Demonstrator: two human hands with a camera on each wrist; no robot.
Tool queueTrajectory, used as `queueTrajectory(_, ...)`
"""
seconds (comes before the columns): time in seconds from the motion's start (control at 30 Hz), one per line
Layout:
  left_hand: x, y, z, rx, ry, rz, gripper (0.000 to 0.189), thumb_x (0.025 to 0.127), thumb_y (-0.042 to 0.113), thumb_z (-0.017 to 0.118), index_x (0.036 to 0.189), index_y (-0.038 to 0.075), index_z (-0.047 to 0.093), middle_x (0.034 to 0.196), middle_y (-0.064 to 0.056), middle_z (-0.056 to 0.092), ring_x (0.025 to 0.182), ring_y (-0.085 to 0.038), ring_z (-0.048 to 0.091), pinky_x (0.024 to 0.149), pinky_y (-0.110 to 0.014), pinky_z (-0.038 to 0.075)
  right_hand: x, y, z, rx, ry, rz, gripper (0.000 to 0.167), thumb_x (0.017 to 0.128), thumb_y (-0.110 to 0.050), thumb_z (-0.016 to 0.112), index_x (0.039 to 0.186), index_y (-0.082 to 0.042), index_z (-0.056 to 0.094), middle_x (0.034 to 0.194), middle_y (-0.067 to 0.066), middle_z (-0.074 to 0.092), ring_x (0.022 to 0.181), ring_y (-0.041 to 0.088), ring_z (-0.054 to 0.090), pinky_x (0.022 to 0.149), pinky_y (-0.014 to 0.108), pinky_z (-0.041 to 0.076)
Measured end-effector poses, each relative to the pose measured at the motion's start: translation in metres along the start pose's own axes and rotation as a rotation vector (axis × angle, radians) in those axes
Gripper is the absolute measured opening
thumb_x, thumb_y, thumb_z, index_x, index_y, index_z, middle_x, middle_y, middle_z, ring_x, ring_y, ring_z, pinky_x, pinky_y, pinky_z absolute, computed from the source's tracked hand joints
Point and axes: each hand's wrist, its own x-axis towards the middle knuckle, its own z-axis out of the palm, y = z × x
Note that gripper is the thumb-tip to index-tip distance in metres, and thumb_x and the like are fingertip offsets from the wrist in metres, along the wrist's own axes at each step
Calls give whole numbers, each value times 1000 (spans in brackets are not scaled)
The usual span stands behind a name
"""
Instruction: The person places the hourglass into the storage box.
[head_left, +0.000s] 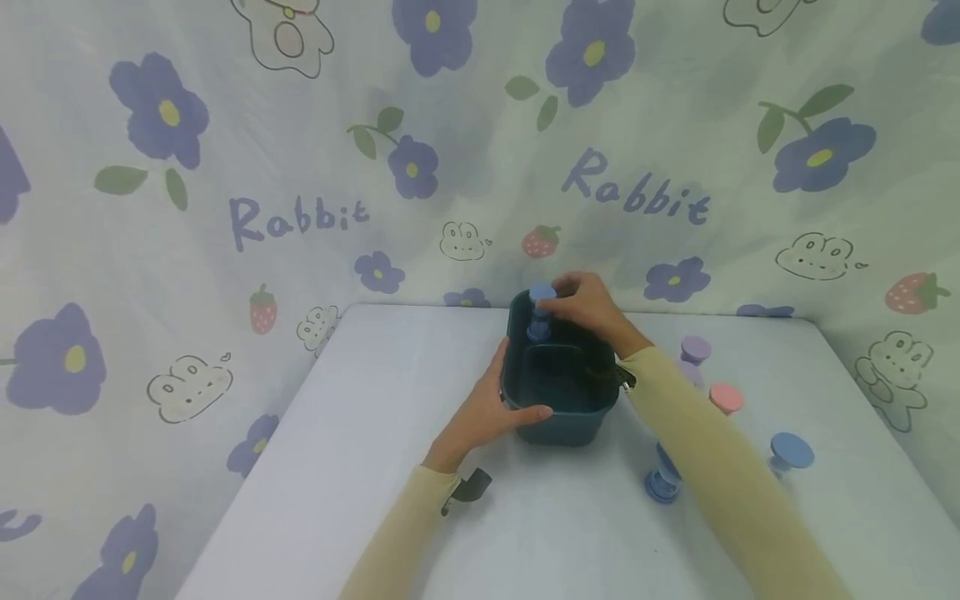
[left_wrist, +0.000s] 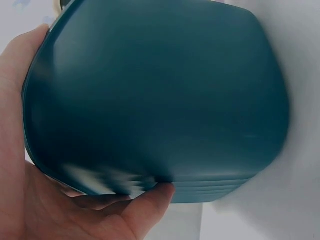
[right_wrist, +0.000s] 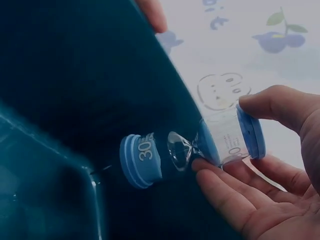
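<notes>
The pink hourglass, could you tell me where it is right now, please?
In the head view the pink hourglass stands on the white table, on the person's right, just beyond the right sleeve, between the purple hourglass and a blue one.

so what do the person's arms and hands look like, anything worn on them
Both arms wear long pale yellow sleeves reaching the wrists. The left hand and right hand are bare, with no gloves or rings visible. A small dark device is strapped under the left wrist, and another sits at the right cuff.
</notes>
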Motion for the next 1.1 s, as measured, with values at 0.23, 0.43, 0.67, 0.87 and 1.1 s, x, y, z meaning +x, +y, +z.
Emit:
queueTrajectory(0.23,0,2,0,13,-9,-35,127,74,73,80,166,38,-1,174,15,14,161,-20,23,127,-59,29,10,7,8,-33,-17,69,60,89,-24,81,137,3,56,134,25,62,111,36,70,99,45,61)
queueTrajectory(0.43,-1,3,1,13,-15,-27,126,74,73,79,166,39,-1,174,14,13,162,-21,22,126,-61,29,15,17,12,-193,0,48,55,88,-34,81,129,0,64,128,22,67,111,37,68,103,52,58)
queueTrajectory(0.67,-4,3,0,37,-14,-57,126,75,74,78,165,39,-2,175,13,9,163,-22,18,127,-61,27,17,21,16,-285,-28,42,55,87,-35,82,127,1,67,127,23,70,115,40,68,104,54,57)
queueTrajectory(0.87,-5,5,-1,38,-7,-81,128,73,75,79,165,39,-3,175,12,8,163,-22,18,128,-60,26,16,20,16,-329,-48,-30,55,86,-29,83,124,6,68,123,26,72,111,40,71,99,51,60)
queueTrajectory(1.1,-4,3,1,33,-8,-83,126,74,73,80,165,41,-3,175,13,9,163,-21,18,128,-59,26,13,19,16,-328,-62,-15,57,86,-26,83,127,10,66,125,27,71,114,41,70,101,54,58)
